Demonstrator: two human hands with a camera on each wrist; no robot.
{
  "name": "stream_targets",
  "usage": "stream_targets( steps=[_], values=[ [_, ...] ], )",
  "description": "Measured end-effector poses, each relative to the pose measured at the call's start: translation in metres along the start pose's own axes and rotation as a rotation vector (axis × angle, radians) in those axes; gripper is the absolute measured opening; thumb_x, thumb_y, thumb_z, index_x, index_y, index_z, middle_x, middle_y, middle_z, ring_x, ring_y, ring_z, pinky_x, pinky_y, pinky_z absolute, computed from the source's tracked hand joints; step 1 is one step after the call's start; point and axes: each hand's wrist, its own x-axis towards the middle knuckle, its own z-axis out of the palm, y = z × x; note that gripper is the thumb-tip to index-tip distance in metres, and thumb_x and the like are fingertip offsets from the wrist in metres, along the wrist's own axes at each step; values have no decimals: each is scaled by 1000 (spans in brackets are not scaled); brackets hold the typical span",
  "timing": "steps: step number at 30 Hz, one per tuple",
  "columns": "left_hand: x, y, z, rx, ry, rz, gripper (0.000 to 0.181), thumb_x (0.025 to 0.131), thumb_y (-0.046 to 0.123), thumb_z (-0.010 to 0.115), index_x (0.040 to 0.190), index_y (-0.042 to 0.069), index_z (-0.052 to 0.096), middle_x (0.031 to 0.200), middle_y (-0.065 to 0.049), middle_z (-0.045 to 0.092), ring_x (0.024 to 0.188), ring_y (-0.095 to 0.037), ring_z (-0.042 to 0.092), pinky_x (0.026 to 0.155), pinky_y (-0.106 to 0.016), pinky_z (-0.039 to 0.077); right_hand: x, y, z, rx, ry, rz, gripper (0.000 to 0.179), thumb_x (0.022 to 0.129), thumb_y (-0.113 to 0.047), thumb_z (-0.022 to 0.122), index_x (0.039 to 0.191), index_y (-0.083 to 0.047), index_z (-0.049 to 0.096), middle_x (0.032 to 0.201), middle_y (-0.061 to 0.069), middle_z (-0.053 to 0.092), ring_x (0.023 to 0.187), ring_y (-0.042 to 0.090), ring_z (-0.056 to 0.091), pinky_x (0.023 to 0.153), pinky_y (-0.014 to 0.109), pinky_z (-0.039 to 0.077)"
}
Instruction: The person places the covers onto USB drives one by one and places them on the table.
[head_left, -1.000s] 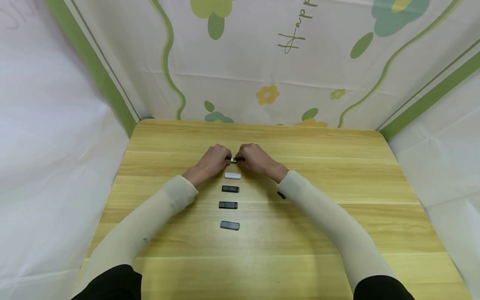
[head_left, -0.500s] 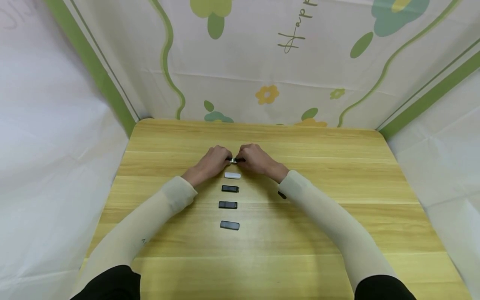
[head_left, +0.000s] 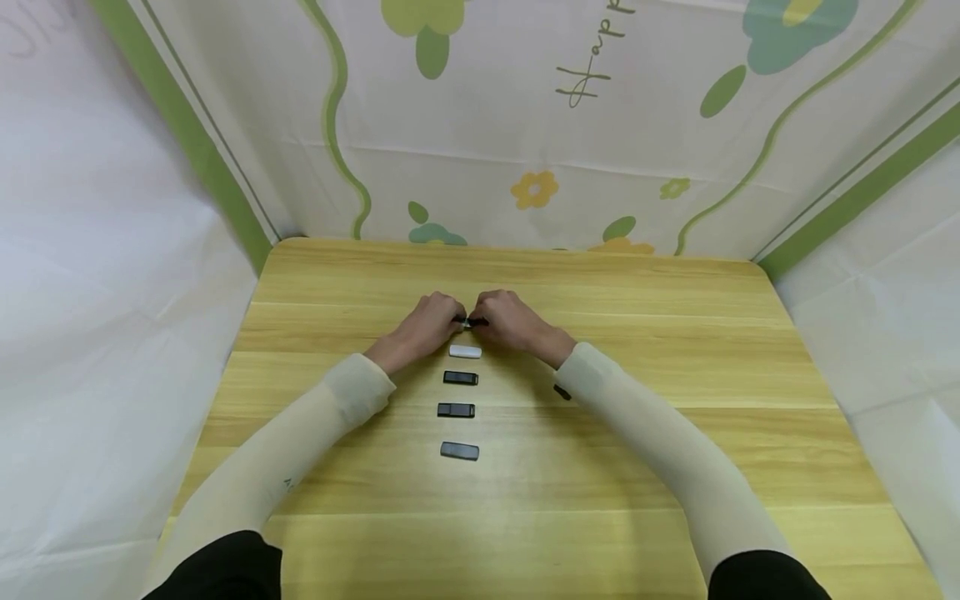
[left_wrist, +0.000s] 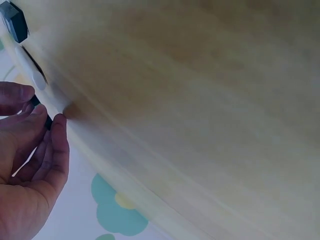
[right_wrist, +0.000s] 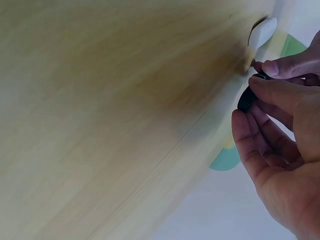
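At the far middle of the table, my left hand (head_left: 431,323) and right hand (head_left: 508,320) meet over a small black USB flash drive (head_left: 477,322). Each pinches one end between thumb and fingers. A glint of metal shows between the fingertips; which end is the cap I cannot tell. In the right wrist view, a rounded black end of the drive (right_wrist: 247,99) sticks out of the right hand's pinch. Fingers hide most of it in the left wrist view. Just nearer to me lies a white flash drive (head_left: 465,352), touched by neither hand.
Below the white one, a black flash drive (head_left: 461,378), another black one (head_left: 456,410) and a dark grey one (head_left: 460,451) lie in a column. A small black object (head_left: 562,392) shows beside the right sleeve. A patterned cloth (head_left: 480,150) hangs behind the wooden table (head_left: 675,325).
Both hands have shifted very slightly toward me, still pinching the drive. Less of the silver metal between the fingertips shows now. The other drives have stayed where they were.
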Motion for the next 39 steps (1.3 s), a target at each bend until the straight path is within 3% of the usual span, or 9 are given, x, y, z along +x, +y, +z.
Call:
stream_targets(
  steps=[18,30,39],
  values=[
    [0,2,-1,44,11,-33,9,99,7,74,95,5,82,93,-8,79,76,-17,67,71,-37,56,-3,2,1,12,2,40,16,97,-4,76,112,-2,82,104,12,77,96,24,74,84,37,61],
    [0,-1,1,27,-16,-51,15,97,4,74,84,7,79,82,-5,73,68,-16,54,66,-33,46,-3,-3,5,24,-6,62,14,96,-4,77,109,-2,82,101,13,76,95,24,72,83,38,61],
    [1,-2,0,40,-11,-39,11,96,3,75,87,5,80,85,-6,75,72,-16,57,68,-33,50,-4,-1,6,-16,-14,89,16,96,-8,78,111,-3,82,105,11,76,96,23,72,84,37,60]
  ],
)
